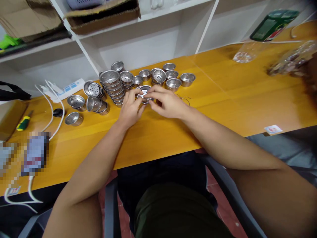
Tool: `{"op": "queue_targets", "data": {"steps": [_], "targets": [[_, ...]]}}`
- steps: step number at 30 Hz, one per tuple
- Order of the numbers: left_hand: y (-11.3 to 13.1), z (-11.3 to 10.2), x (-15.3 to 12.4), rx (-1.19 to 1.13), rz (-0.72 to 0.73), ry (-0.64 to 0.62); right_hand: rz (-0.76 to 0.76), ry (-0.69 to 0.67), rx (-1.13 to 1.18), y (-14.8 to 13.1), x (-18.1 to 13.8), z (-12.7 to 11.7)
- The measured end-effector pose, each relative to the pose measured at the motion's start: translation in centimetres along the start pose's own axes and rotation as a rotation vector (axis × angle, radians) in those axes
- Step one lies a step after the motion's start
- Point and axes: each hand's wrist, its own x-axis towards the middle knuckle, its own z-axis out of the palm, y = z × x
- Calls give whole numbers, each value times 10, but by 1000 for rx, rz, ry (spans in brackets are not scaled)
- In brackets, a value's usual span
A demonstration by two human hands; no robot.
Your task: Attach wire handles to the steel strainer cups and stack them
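Both hands meet at a small round metal cup with a perforated bottom, just above the front of a group of similar cups. My left hand has its fingers closed on the cup's left side. From the right, my right hand reaches over the rim with thumb and fingers pinched together. Whether something small sits between those right fingertips cannot be made out. Beside the right hand, a thin wire ring lies on the table. A tall stack of perforated cups stands behind the left hand.
Loose cups spread behind the hands, and more cups lie at left. A power strip, white cables, a screwdriver and a blurred-out phone are further left. A plastic bottle lies right. White shelving backs the table.
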Motion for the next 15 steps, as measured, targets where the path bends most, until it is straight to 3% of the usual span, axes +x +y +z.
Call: {"op": "queue_targets", "data": {"steps": [5,11,15], "targets": [[-5,2,-2,-52,-8,-27,44,-149,-56,7,2,11],[-9,9,-2,-114,-60,116,130,39,162,10,4,13],[-17,17,-6,-215,-20,29,225,24,463,4,5,15]]}}
